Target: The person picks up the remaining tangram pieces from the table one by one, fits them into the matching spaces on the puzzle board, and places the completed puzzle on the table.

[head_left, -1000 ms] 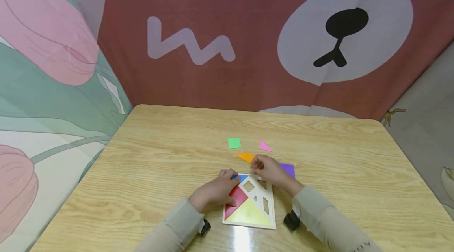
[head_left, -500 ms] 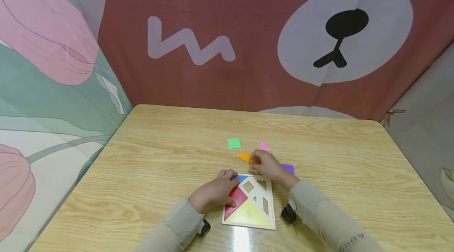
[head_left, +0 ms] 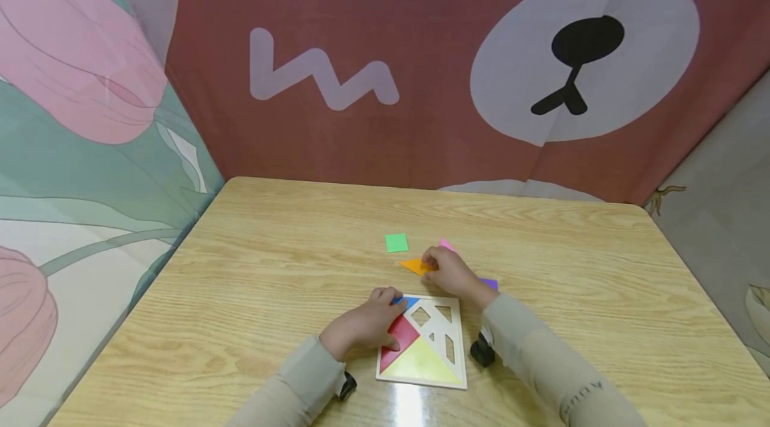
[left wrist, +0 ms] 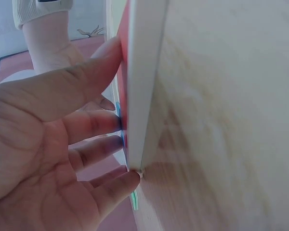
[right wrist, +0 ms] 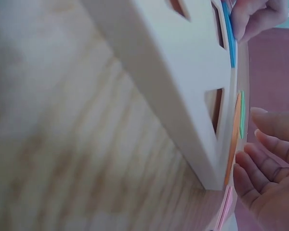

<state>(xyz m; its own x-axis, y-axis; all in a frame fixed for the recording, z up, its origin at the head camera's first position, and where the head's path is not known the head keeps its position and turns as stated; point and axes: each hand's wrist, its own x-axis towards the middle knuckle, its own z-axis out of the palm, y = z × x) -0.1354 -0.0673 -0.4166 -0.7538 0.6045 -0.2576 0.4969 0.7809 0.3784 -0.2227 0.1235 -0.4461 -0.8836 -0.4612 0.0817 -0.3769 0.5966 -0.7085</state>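
My left hand (head_left: 363,325) rests on the left side of a pale tangram board (head_left: 462,353). Its thumb lies on the red piece (head_left: 402,333) and its fingertips touch the blue piece (head_left: 412,303); the little finger meets the board's edge in the left wrist view. A yellow triangle (head_left: 421,361) fills the near part, and several cut-outs show at the right. Beyond the board, my right hand (head_left: 452,273) is over the right end of a flat orange piece (head_left: 414,266), covering part of it. In the right wrist view, a gap separates its thumb and loosely bent fingers.
A green square (head_left: 396,243) lies at the back of the group. A pink triangle (head_left: 445,244) and a purple piece (head_left: 490,283) are partly hidden by the right hand. The wooden table (head_left: 271,266) ends at a printed cloth backdrop (head_left: 361,139).
My right hand has moved slightly away from me, from the board's far edge to the orange piece, covering more of the pink and purple pieces. The left hand has stayed still.
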